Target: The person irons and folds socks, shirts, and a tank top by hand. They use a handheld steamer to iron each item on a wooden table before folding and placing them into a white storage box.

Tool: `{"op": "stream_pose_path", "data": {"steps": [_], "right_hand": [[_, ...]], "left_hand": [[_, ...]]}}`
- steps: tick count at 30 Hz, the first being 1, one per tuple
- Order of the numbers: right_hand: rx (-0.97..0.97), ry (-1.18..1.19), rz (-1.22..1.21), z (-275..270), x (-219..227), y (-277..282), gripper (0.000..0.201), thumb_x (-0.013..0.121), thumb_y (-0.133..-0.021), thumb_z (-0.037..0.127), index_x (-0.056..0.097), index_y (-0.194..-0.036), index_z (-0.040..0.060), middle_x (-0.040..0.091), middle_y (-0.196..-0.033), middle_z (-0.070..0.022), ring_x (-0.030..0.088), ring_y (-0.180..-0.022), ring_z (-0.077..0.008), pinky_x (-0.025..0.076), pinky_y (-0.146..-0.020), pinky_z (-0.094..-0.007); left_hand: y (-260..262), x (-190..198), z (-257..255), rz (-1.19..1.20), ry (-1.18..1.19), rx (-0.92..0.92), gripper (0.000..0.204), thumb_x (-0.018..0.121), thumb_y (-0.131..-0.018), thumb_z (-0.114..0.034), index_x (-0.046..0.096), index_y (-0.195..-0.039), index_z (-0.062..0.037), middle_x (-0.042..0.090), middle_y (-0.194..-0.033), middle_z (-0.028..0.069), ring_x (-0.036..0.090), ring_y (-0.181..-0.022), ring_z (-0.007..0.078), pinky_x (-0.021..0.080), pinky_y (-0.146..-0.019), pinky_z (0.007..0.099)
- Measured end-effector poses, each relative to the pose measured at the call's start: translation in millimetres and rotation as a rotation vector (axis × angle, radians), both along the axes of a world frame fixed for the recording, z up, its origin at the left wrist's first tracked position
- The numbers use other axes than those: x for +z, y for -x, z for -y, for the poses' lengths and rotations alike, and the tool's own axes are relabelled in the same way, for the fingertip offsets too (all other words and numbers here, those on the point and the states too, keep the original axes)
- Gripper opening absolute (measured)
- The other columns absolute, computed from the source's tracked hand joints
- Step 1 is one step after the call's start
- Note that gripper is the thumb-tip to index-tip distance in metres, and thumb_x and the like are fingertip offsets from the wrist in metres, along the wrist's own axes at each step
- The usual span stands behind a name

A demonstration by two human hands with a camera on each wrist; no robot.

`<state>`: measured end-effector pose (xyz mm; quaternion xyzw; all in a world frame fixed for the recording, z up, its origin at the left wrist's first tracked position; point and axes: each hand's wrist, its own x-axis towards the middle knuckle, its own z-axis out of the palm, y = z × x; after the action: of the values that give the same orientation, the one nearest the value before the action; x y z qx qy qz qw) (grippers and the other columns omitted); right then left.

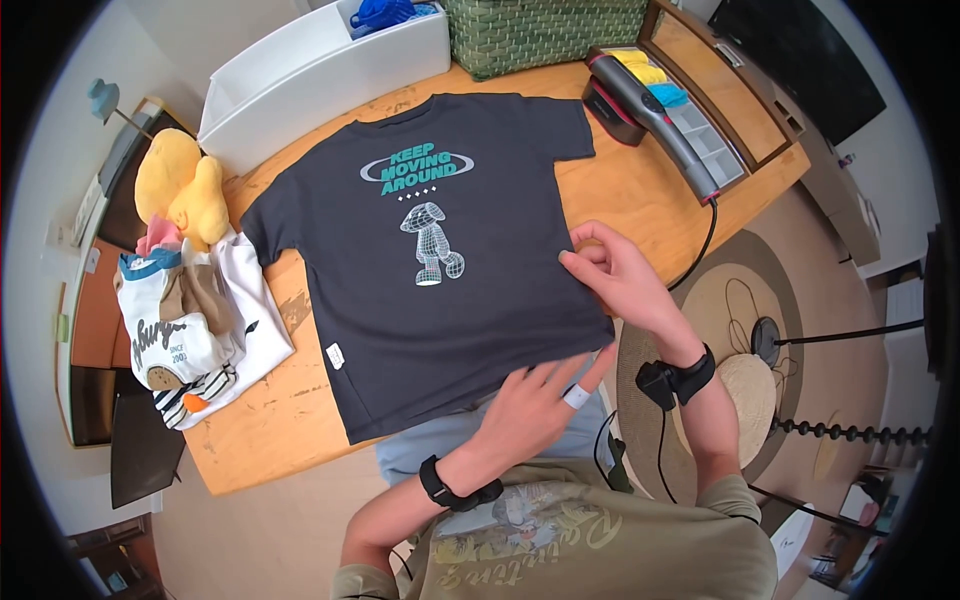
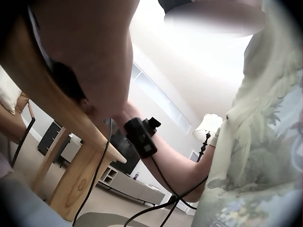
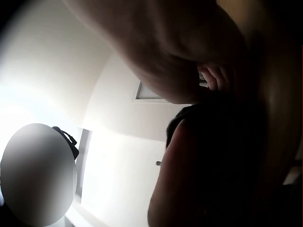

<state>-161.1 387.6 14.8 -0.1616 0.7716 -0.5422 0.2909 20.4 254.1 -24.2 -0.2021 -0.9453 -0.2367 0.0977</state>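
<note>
A dark T-shirt (image 1: 500, 270) with a wireframe dog print and green lettering lies spread on the wooden table (image 1: 255, 440), its hem toward the person. My right hand (image 1: 625, 285) pinches the shirt's side edge between thumb and fingers, a little above the lower right corner. At the hem, my left hand (image 1: 530, 410) has its fingers spread and fairly straight, fingertips right at the cloth. A white band sits on one finger. In the left wrist view the right forearm (image 2: 173, 165) shows; the right wrist view is mostly dark, with some fingers (image 3: 218, 78) visible.
Folded clothes (image 1: 185, 320) and a yellow plush toy (image 1: 185, 185) lie on the left. Behind the shirt stand a white bin (image 1: 330, 85) and a green woven basket (image 1: 540, 40). A grey handheld appliance (image 1: 655, 115) with a cord rests by a compartment box (image 1: 725, 165).
</note>
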Motion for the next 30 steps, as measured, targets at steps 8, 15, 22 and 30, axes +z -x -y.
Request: {"op": "stream_pose_path", "data": {"steps": [8,15,22,30], "right_hand": [[-0.109,0.220,-0.013,-1.3,-22.7,-18.3,0.024,0.063,-0.107,0.018,0.051,-0.123,0.0048,0.061,-0.075,0.0060,0.048,-0.068,-0.0007,0.038,-0.062,-0.0223],[-0.112,0.167,0.065,-3.3,-22.0,-19.1,0.018,0.065,-0.106,0.018,0.059,-0.109,0.0015,0.066,-0.078,0.0035,0.053,-0.064,-0.0011,0.041,-0.057,-0.0209],[-0.189,-0.087,-0.467,9.6,-12.8,-29.2,0.022,0.071,-0.101,0.018,0.063,-0.095,-0.0020,0.068,-0.077,-0.0056,0.061,-0.063,-0.0136,0.049,-0.061,-0.0307],[-0.110,-0.345,-0.496,4.2,3.7,-32.5,0.018,0.072,-0.097,0.015,0.065,-0.097,-0.0008,0.067,-0.077,-0.0128,0.065,-0.064,-0.0242,0.050,-0.063,-0.0362]], "left_hand": [[5.0,-10.5,11.6,-0.156,0.026,-0.071,0.082,0.064,-0.076,-0.006,0.048,-0.156,-0.0114,0.062,-0.139,0.0027,0.069,-0.096,0.0180,0.059,-0.071,0.0275],[1.2,-21.2,24.1,-0.272,0.091,0.122,0.051,0.068,-0.078,-0.012,0.068,-0.129,-0.0106,0.068,-0.122,0.0018,0.068,-0.091,0.0138,0.048,-0.065,0.0270],[-1.1,-19.9,27.7,-0.228,0.098,0.122,0.040,0.068,-0.079,-0.011,0.070,-0.119,-0.0082,0.071,-0.108,-0.0010,0.068,-0.090,0.0138,0.049,-0.070,0.0301],[-5.8,-13.1,38.8,-0.378,0.062,0.131,0.030,0.070,-0.081,-0.011,0.072,-0.110,-0.0052,0.073,-0.104,0.0020,0.069,-0.093,0.0147,0.051,-0.077,0.0310]]}}
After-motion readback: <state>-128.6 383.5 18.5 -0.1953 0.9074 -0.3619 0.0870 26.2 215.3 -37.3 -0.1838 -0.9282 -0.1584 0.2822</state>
